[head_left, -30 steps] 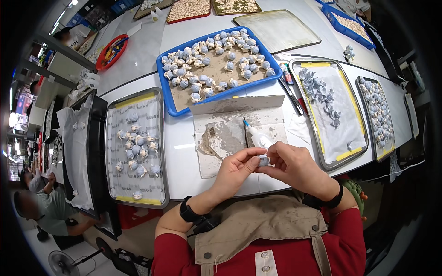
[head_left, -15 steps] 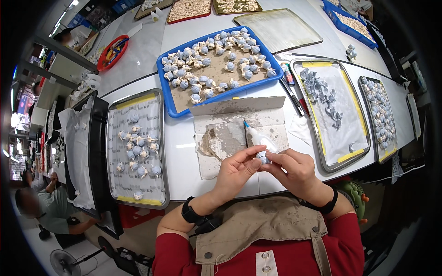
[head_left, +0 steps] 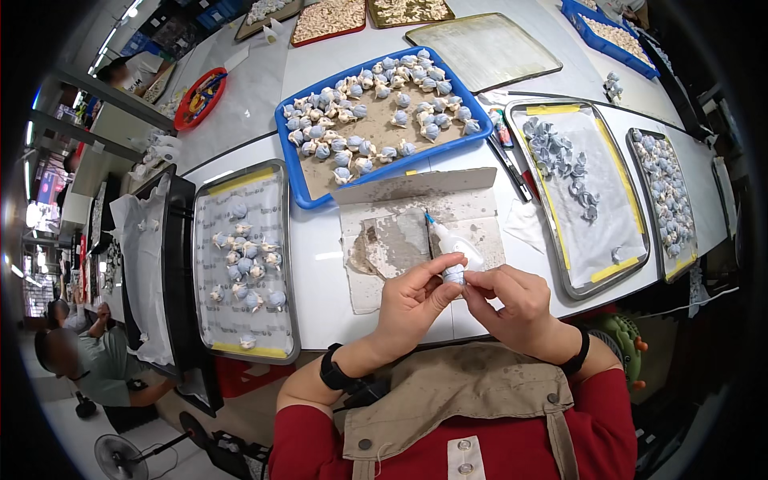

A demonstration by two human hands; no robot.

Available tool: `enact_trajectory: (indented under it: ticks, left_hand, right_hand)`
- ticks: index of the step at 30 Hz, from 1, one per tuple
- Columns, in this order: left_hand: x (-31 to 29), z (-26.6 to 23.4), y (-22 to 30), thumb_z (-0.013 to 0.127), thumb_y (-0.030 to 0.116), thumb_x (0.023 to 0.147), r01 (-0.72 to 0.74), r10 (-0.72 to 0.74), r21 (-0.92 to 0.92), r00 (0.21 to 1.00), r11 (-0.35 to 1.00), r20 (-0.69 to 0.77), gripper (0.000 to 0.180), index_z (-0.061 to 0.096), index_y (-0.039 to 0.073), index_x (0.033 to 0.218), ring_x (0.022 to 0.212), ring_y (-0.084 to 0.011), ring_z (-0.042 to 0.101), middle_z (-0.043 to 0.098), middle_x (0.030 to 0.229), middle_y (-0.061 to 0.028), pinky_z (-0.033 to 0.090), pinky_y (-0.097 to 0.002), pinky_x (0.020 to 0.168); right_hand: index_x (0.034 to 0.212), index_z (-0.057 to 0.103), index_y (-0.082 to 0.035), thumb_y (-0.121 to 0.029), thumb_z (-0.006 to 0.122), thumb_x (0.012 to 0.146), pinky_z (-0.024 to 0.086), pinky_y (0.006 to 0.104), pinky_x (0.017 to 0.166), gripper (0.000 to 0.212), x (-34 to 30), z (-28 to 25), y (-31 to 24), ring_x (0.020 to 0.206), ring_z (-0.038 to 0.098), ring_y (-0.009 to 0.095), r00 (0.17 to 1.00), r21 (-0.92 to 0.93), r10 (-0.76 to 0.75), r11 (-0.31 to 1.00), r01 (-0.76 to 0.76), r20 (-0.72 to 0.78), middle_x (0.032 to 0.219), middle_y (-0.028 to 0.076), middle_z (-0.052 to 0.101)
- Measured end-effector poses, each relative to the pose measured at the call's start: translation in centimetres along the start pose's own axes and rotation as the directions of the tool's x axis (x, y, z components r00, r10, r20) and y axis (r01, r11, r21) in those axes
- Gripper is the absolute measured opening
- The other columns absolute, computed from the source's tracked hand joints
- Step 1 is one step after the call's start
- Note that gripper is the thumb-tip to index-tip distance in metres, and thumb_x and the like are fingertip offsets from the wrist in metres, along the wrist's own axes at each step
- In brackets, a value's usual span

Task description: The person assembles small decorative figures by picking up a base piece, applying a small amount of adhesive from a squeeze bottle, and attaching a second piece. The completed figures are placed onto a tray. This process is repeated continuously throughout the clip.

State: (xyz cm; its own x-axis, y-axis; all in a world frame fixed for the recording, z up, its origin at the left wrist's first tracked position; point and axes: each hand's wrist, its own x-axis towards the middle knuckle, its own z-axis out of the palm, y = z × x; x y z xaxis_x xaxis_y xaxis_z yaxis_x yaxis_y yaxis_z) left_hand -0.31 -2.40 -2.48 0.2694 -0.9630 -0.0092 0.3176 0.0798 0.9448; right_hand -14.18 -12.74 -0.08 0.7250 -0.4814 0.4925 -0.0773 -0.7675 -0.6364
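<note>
Just in front of my apron, a small blue-grey and cream figurine (head_left: 454, 274) is pinched between both hands. My left hand (head_left: 410, 310) grips it with thumb and forefinger from the left. The fingertips of my right hand (head_left: 512, 308) press on its right side. Fingers cover much of it, so its details are hidden. A white squeeze bottle with a blue tip (head_left: 462, 250) lies just beyond my hands on a stained piece of cardboard (head_left: 376, 276). Similar blue and cream figurines (head_left: 250, 266) stand on the paper-lined metal tray (head_left: 294, 320) at the left.
A blue tray (head_left: 294, 180) of figurines stands beyond the cardboard. On the right, a metal tray (head_left: 552, 272) carries loose grey-blue pieces (head_left: 572, 172), beside a narrower tray of figurines (head_left: 668, 200). Black pens (head_left: 512, 178) lie between trays. A person (head_left: 100, 364) sits at the far left.
The figurine has tilted slightly in my fingers, and my left thumb and forefinger have shifted around it. The whole view has shifted a little.
</note>
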Motion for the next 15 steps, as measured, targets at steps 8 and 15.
enact_trajectory:
  ticks: [8,15]
  left_hand:
    - [-0.5,-0.8,0.2,0.061,0.01,0.087,-0.146,0.133,0.268,0.989,0.952,0.065,0.033,0.054,-0.003,0.117,0.094,-0.0131,0.06,0.061,0.112,-0.0133,0.051,-0.0247,0.08]
    - [-0.1,-0.2,2.0,0.064,0.018,0.085,-0.146,0.121,0.187,0.983,0.971,0.14,0.037,0.057,-0.001,0.116,0.096,-0.0161,0.061,0.062,0.111,-0.0138,0.051,-0.0257,0.077]
  right_hand:
    - [0.091,0.061,-0.004,-0.006,0.074,0.07,0.048,0.0283,0.057,0.025,1.5,-1.2,1.0,0.068,0.06,0.02,0.996,0.211,-0.024,0.977,0.005,0.087,0.078,0.007,0.06]
    - [0.127,0.047,-0.002,-0.011,0.07,0.079,0.046,0.0292,0.091,0.054,0.9,-0.7,2.2,0.103,0.056,0.015,0.895,0.697,0.116,0.588,-0.411,0.43,0.115,0.009,0.057]
